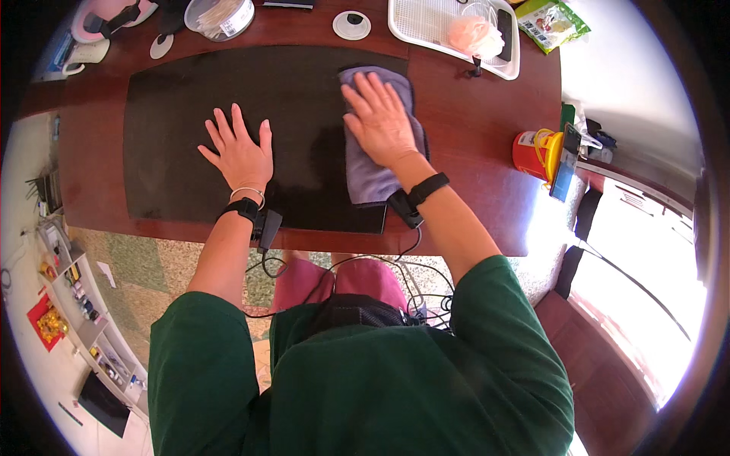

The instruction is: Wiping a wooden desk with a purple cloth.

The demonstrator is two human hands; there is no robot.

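Note:
My left hand (242, 151) rests palm down, fingers spread, on a black desk mat (171, 131). Under my right hand (379, 122) lies a folded grey-purple cloth (365, 176) with a dark edge. The palm is flat on the cloth and the fingers are extended, not curled around it. The cloth covers the right end of the mat and part of the reddish-brown wooden table (473, 137). Each wrist wears a black strap with a small cabled device, and the left also has a bangle (248, 191).
At the back stand a tub of cotton swabs (219, 20), a round white disc (351, 25) and a white tray (399, 34) holding a peach mesh bath puff (476, 37). A green packet (552, 24) and a red-and-yellow bucket (536, 153) are rightward. Black cables (428, 273) hang before me.

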